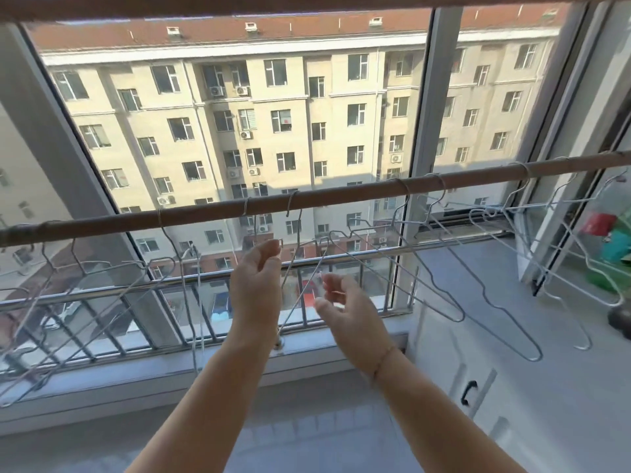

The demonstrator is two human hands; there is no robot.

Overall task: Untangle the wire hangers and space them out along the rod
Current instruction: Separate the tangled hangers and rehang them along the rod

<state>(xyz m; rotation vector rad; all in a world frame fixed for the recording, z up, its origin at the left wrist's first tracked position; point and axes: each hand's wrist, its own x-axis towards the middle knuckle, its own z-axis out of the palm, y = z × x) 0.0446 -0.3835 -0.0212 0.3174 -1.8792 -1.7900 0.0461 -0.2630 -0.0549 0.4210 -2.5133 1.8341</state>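
Head view: the wooden rod runs across the window, left edge to right edge, and thin grey hangers hook along it, bunched and crossing near the left end and again right of centre. My left hand pinches the middle hanger at its shoulder bend, just below the rod. My right hand hangs half curled beside its lower wire, thumb and fingers apart, holding nothing I can see. I judge the wire light, springy, smooth and prone to snagging; best gripped at the neck under the hook.
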